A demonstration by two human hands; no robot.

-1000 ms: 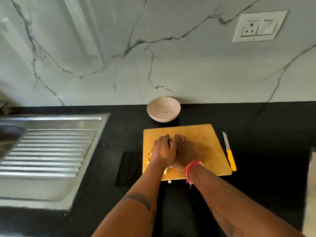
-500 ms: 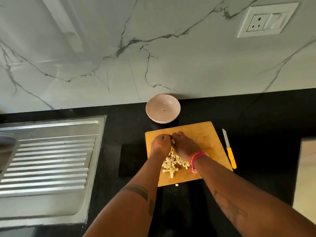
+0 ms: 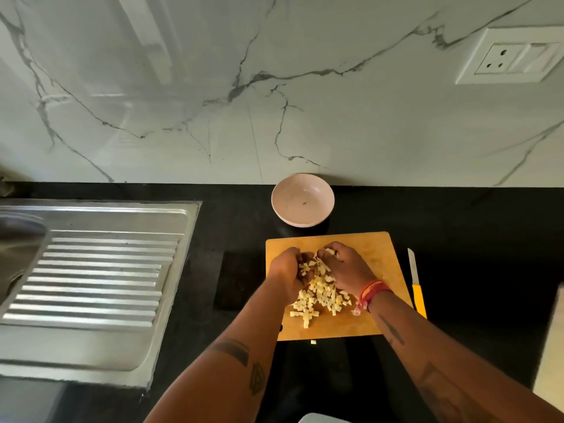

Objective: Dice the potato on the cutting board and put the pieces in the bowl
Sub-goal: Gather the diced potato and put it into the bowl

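Note:
A pile of small pale potato cubes [image 3: 322, 296] lies on the wooden cutting board [image 3: 378, 257]. My left hand [image 3: 288, 268] and my right hand [image 3: 348, 267] are cupped together over the far end of the pile, fingers curled round a scoop of cubes, raised a little off the board. More cubes trail from between the palms down to the heap. The pale pink bowl [image 3: 302, 199] stands just beyond the board, against the wall, holding only a tiny dark speck. One stray cube [image 3: 313, 342] lies on the counter in front of the board.
A knife with a yellow handle [image 3: 416, 285] lies on the black counter right of the board. A steel sink drainboard [image 3: 100, 270] fills the left side. The marble wall carries a socket plate [image 3: 509, 56] at the upper right.
Both hands lay pressed over the pile on the board a second ago. They have since cupped a scoop of cubes and lifted toward the board's far end, uncovering the heap.

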